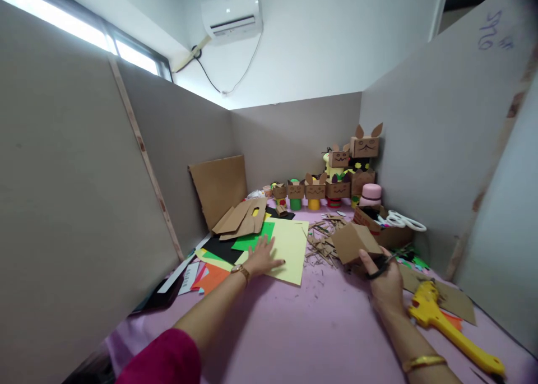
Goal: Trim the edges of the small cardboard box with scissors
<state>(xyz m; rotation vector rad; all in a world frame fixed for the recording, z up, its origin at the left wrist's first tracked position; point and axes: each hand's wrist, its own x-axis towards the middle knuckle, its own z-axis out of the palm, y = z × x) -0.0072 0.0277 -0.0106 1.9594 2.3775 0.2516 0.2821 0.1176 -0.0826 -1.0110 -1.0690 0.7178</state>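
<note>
My left hand point(264, 258) lies flat with fingers spread on a pale yellow sheet of paper point(290, 249) on the pink table. A watch sits on that wrist. My right hand point(384, 280) is closed round black-handled scissors point(380, 271), and a piece of brown cardboard point(355, 241) stands right at its fingers. Whether the hand also holds the cardboard I cannot tell. A gold bangle circles my right forearm.
Cardboard scraps point(321, 244) litter the middle. Coloured paper sheets point(214, 260) and cardboard pieces point(241, 216) lie left. Cardboard animal boxes point(336, 185) line the back corner. A yellow glue gun point(445, 328) lies right, beside an open box point(386, 227). Grey partitions enclose the table.
</note>
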